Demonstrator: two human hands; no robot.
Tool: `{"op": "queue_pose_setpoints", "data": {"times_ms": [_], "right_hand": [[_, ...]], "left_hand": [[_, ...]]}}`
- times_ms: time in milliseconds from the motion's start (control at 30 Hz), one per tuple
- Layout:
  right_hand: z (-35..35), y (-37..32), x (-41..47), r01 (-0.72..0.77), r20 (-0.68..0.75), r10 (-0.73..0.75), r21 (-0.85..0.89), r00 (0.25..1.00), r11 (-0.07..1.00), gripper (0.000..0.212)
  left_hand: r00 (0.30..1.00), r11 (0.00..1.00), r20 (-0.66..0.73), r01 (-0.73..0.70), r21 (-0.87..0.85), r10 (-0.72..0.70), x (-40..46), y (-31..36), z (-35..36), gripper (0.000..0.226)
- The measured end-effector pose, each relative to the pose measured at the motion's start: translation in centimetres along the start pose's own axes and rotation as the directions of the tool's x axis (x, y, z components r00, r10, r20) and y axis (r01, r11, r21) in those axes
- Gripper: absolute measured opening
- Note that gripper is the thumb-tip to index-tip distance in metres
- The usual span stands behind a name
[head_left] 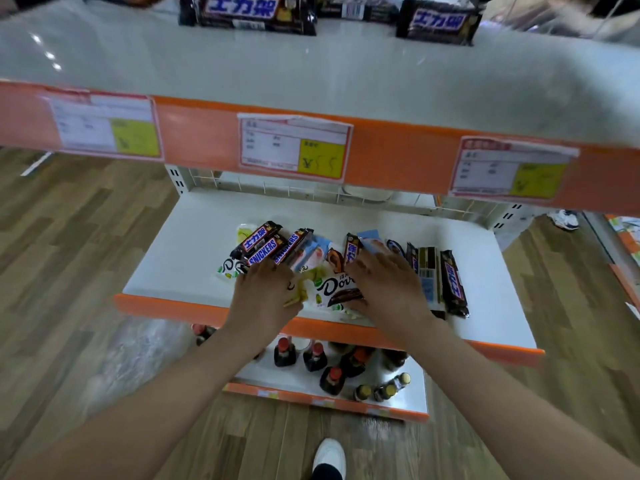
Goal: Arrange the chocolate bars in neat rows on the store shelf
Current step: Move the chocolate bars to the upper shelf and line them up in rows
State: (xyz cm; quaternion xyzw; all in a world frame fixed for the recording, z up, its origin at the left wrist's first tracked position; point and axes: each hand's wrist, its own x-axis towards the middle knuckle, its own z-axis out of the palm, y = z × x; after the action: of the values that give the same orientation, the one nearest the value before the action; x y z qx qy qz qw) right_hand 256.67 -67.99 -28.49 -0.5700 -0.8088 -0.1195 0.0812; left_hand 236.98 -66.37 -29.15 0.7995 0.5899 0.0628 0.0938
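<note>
I am laying my left hand (265, 294) and right hand (389, 284) flat, fingers fairly straight and gripping nothing I can see, on the jumbled pile of brown Snickers and white Dove chocolate bars (337, 289) in the middle of the white middle shelf with the orange front lip (207, 310). Sweeping carelessly risks pushing the front bars over that lip onto the dark glass bottles (313, 356) below. My hands are hiding the bars beneath them, and farther up the price tags (294, 147) are blurring beyond reading.

Bare forearms, white shoe (329, 452), dark trouser cuff (325, 474)
</note>
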Motion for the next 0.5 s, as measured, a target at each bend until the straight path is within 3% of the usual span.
{"op": "queue_pose_setpoints", "data": {"times_ms": [300, 500], "right_hand": [[-6.7, -1.9, -4.9, -0.121, -0.031, 0.121, -0.007, 0.992, 0.993, 0.053], [-12.4, -2.6, -7.2, -0.133, -0.115, 0.13, -0.017, 0.985, 0.991, 0.057]], "left_hand": [[0.995, 0.991, 0.044, -0.09, 0.097, 0.086, -4.9, 1.8, -6.0, 0.051], [0.987, 0.981, -0.018, -0.157, 0.117, 0.16, -7.4, 3.2, -11.4, 0.054]]}}
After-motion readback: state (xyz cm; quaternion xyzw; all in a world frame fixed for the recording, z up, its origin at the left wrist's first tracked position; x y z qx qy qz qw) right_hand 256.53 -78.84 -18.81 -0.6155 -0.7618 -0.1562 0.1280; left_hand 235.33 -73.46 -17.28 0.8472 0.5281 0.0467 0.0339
